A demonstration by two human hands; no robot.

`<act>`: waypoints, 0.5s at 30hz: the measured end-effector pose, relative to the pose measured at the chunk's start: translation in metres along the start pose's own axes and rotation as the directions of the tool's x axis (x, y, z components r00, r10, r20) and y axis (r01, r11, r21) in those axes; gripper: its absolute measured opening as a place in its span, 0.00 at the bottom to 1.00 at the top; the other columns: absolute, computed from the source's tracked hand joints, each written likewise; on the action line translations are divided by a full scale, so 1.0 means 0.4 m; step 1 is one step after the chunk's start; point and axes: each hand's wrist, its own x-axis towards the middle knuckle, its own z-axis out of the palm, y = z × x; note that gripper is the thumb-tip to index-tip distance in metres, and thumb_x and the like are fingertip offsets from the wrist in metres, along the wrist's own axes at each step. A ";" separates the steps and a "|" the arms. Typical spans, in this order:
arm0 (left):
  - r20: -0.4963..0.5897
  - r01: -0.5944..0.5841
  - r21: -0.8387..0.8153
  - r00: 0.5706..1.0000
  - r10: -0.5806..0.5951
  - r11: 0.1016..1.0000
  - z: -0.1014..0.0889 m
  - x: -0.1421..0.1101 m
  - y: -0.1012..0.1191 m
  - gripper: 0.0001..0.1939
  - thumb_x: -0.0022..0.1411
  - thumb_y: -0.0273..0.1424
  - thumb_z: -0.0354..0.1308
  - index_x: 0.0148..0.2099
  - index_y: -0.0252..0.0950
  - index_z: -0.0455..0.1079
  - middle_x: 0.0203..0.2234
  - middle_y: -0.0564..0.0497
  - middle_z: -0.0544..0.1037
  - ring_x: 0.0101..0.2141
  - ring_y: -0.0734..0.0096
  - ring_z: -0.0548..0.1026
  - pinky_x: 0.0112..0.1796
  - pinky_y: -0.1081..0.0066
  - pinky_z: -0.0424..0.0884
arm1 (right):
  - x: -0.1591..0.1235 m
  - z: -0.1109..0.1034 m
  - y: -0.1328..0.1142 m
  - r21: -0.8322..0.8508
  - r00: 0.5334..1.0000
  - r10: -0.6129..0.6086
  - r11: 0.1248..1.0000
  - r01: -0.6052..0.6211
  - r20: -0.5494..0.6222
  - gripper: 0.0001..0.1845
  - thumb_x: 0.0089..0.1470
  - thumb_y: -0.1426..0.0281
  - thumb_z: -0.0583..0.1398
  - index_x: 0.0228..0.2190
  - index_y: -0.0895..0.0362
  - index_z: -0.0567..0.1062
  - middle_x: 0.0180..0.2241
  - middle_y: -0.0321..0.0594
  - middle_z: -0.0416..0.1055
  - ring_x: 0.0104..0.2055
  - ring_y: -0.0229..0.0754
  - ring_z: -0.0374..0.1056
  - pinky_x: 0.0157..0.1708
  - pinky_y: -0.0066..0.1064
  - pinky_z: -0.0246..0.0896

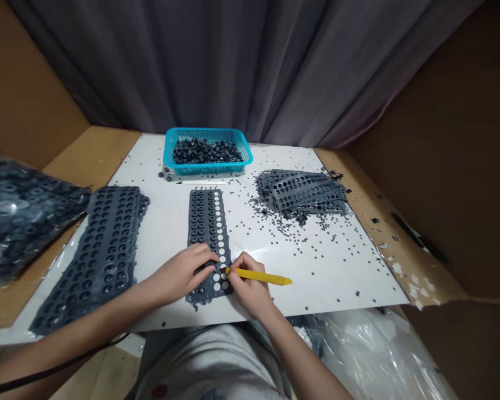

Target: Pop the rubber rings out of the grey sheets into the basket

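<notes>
Yellow tool point(260, 276) in right hand point(250, 286), at edge of rubber strip point(204, 222)

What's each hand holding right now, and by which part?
The right hand pinches a yellow stick near its end over the sheet. The left hand grips nothing, lying on the near end of a dark perforated rubber sheet.

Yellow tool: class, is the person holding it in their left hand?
No, the yellow tool is held in the right hand, while the left hand lies on the perforated dark rubber sheet.
</notes>
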 end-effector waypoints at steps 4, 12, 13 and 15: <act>0.077 -0.059 0.184 0.996 0.045 0.981 0.026 0.005 0.004 0.11 0.65 0.30 0.47 0.43 0.35 0.70 0.34 0.47 0.70 0.37 0.65 0.69 0.38 0.68 0.66 | -0.001 0.008 -0.004 -0.043 1.000 -0.002 0.999 0.002 -0.002 0.05 0.43 0.74 0.55 0.19 0.56 0.62 0.15 0.29 0.59 0.19 0.33 0.54 0.20 0.24 0.48; 0.268 -0.096 0.467 0.963 -0.037 0.879 0.035 0.042 0.056 0.12 0.62 0.20 0.44 0.37 0.30 0.69 0.33 0.44 0.72 0.36 0.60 0.71 0.37 0.64 0.67 | 0.007 0.019 -0.008 -0.163 0.998 -0.056 0.985 0.054 -0.012 0.06 0.40 0.76 0.54 0.18 0.55 0.60 0.14 0.28 0.57 0.18 0.33 0.54 0.20 0.25 0.48; 0.281 -0.103 0.480 0.959 -0.041 0.871 0.040 0.043 0.055 0.12 0.61 0.19 0.43 0.37 0.30 0.68 0.33 0.43 0.73 0.36 0.60 0.71 0.37 0.64 0.67 | 0.007 0.018 -0.009 -0.162 0.999 -0.053 0.986 0.050 -0.012 0.06 0.40 0.75 0.54 0.18 0.55 0.59 0.14 0.28 0.56 0.18 0.33 0.53 0.20 0.25 0.47; 0.281 -0.108 0.464 0.959 -0.030 0.879 0.049 0.043 0.045 0.13 0.60 0.17 0.43 0.38 0.29 0.68 0.33 0.42 0.73 0.36 0.60 0.71 0.37 0.63 0.67 | 0.008 0.016 -0.011 -0.163 0.999 -0.043 0.986 0.040 -0.019 0.07 0.40 0.75 0.54 0.18 0.55 0.59 0.14 0.28 0.56 0.18 0.33 0.53 0.20 0.25 0.47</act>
